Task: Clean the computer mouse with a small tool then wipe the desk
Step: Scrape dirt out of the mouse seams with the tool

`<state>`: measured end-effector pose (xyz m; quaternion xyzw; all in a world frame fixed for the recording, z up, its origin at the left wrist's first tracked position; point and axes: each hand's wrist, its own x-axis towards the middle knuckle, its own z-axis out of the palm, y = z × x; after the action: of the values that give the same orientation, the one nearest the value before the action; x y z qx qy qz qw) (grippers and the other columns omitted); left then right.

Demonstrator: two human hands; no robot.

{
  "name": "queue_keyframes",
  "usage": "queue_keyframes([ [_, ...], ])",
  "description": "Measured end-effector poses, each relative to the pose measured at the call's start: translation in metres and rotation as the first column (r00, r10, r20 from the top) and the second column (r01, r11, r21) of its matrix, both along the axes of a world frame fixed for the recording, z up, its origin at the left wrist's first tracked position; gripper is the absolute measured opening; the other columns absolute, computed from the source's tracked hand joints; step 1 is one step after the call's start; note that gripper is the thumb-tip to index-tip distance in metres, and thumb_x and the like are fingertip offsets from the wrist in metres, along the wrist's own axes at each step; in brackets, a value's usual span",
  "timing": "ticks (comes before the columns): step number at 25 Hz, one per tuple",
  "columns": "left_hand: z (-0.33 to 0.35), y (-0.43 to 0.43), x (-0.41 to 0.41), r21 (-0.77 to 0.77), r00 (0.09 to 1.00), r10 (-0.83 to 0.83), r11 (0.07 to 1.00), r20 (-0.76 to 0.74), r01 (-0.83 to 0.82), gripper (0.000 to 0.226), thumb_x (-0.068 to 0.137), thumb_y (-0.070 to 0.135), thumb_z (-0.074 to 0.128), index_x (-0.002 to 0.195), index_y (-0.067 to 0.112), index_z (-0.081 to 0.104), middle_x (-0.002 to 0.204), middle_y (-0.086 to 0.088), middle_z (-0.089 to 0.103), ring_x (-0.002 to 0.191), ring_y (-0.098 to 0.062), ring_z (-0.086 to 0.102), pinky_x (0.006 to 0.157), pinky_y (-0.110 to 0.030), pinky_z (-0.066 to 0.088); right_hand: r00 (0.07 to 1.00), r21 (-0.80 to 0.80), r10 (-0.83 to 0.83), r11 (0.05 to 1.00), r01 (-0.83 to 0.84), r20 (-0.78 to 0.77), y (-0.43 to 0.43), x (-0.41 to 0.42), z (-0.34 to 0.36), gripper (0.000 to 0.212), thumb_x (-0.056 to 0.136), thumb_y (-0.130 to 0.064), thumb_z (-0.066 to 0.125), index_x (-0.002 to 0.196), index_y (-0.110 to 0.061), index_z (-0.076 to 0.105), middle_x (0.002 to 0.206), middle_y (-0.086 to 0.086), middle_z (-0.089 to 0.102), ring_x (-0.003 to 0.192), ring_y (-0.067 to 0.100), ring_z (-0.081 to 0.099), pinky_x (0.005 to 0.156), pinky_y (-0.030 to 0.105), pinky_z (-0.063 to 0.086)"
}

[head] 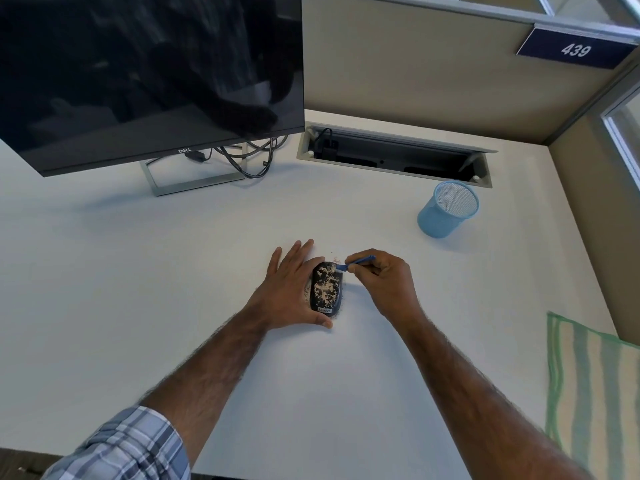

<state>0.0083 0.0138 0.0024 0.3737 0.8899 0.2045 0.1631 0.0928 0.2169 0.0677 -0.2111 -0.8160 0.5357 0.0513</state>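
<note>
Item one, your computer mouse (326, 289): black, speckled all over its top with pale tan debris, lying near the middle of the white desk (173, 271) with its labelled end toward you. Item two, your left hand (291, 289): laid flat beside the mouse on its left side, fingers extended and together along the mouse's edge, thumb curled round the near end, so the hand braces rather than closes on it. Item three, your right hand (384, 282): pinched closed on a small blue tool (358, 262), its tip touching the far right corner of the mouse. Item four, loose crumbs (335, 259): a few specks on the desk just beyond the mouse, more along its left edge by your palm. Item five, a green-and-white striped cloth (588, 382): lying at the right edge of the desk, well apart from both hands. Item six, a blue mesh cup (448, 209): standing far right, near an open cable tray (394, 154) set into the desk. Item seven, a dark monitor (149, 74): on its stand at far left, cables (249, 157) trailing behind.
</note>
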Motion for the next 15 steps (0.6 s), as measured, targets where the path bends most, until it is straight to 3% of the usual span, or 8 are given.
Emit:
queue_keyframes([
  [4, -0.002, 0.000, 0.000, 0.008, 1.000, 0.005, 1.000, -0.013, -0.005, 0.135, 0.050, 0.101, 0.058, 0.159, 0.030, 0.022, 0.173, 0.003, -0.007, 0.157, -0.014, -0.021, 0.126, -0.050, -0.012, 0.999, 0.077, 0.002, 0.997, -0.005, 0.038, 0.007, -0.007, -0.003, 0.012, 0.090, -0.009, 0.071, 0.093, -0.019, 0.077, 0.085, -0.010, 0.076, 0.074, 0.001, 0.068, 0.061, 0.010, 0.049],
  [15, -0.003, 0.000, -0.001, -0.008, 1.000, 0.002, 1.000, -0.022, -0.002, 0.137, 0.050, 0.103, 0.056, 0.160, 0.030, 0.020, 0.173, 0.003, -0.010, 0.156, -0.014, -0.023, 0.126, -0.051, -0.011, 0.999, 0.080, 0.032, 0.996, -0.033, 0.017, 0.007, -0.015, -0.003, 0.010, 0.090, -0.008, 0.072, 0.094, -0.016, 0.077, 0.085, -0.008, 0.076, 0.075, -0.004, 0.069, 0.065, 0.008, 0.049],
])
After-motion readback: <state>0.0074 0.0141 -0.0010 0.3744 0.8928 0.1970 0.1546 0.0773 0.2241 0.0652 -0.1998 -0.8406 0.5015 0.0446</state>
